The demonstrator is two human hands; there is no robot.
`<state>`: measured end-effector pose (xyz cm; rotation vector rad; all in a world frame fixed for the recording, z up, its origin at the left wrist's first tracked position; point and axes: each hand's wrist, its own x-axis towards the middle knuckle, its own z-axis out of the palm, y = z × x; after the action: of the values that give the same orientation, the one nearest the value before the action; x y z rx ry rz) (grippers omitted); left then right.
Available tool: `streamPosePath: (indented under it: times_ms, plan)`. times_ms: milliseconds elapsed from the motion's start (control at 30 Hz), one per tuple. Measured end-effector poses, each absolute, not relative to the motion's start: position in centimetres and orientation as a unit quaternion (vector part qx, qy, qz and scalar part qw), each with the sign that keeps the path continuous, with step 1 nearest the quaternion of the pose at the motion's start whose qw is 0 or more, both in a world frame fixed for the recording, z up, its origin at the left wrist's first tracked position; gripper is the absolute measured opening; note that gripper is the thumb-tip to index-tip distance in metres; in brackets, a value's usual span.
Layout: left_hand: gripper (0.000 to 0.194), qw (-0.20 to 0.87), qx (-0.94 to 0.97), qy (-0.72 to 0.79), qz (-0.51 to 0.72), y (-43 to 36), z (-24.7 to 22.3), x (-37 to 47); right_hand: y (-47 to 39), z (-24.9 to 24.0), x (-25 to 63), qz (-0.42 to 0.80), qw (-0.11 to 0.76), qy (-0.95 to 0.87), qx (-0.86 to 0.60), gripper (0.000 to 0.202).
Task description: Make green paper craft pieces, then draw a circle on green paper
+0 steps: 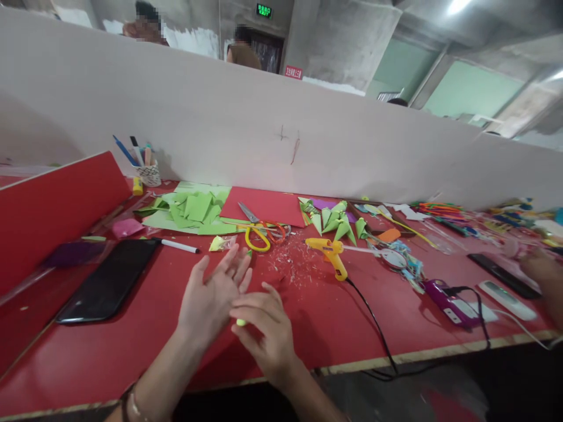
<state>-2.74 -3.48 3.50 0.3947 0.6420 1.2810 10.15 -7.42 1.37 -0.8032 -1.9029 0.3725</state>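
Note:
My left hand [211, 296] is palm up above the red table [316, 334], its fingers spread. Beside it, my right hand [266, 331] has a small yellow-green piece [241, 322] between thumb and fingers, close to the left palm. Something small and green shows by the left fingertips. Beyond my hands lie scissors with yellow handles [257, 239] and a pair with orange handles [276, 233]. A yellow glue gun [329, 253] rests to the right of them, near scattered clear shreds. A small bag with yellow bits [222, 243] lies just past my left fingers.
Green paper pieces [196, 208], red paper [268, 205] and green folded cones [336, 221] lie toward the white partition [220, 129]. A black phone [112, 281] is at left. At right are a purple power strip [453, 305], cables and another person's hand [543, 272].

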Motion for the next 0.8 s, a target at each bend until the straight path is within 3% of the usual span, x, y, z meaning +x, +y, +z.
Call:
streamPosePath:
  times_ms: [100,200,267,333,433,533,667,800]
  plan:
    - [0.037,0.618,0.419,0.486,0.455,-1.3,3.1,-5.0,-6.2,2.2,11.9,0.176,0.512,-0.764,-0.352,0.017]
    - [0.045,0.356,0.676,0.590,0.261,0.4,2.4,-6.0,-3.9,3.1,13.8,0.189,0.501,-0.748,-0.391,0.024]
    - [0.049,0.193,0.735,0.631,0.158,1.1,1.9,-5.6,-1.9,3.1,14.8,0.219,0.480,-0.743,-0.411,0.026]
    - [0.044,0.113,0.755,0.638,0.103,1.8,1.2,-4.7,0.3,2.5,15.4,0.308,0.457,-0.722,-0.417,0.024]
    - [0.030,0.086,0.773,0.621,0.099,2.6,0.1,-3.8,2.9,0.8,15.7,0.464,0.411,-0.654,-0.434,0.022]
    - [0.025,0.133,0.800,0.567,0.143,2.8,-0.6,-4.0,4.2,-0.8,15.8,0.559,0.407,-0.579,-0.432,0.023]
    - [0.026,0.213,0.827,0.481,0.200,2.3,-0.4,-4.4,4.1,-1.8,15.4,0.544,0.456,-0.565,-0.421,0.024]
    - [0.028,0.223,0.815,0.493,0.206,1.9,-0.1,-4.1,3.6,-2.1,15.1,0.553,0.455,-0.567,-0.407,0.023]
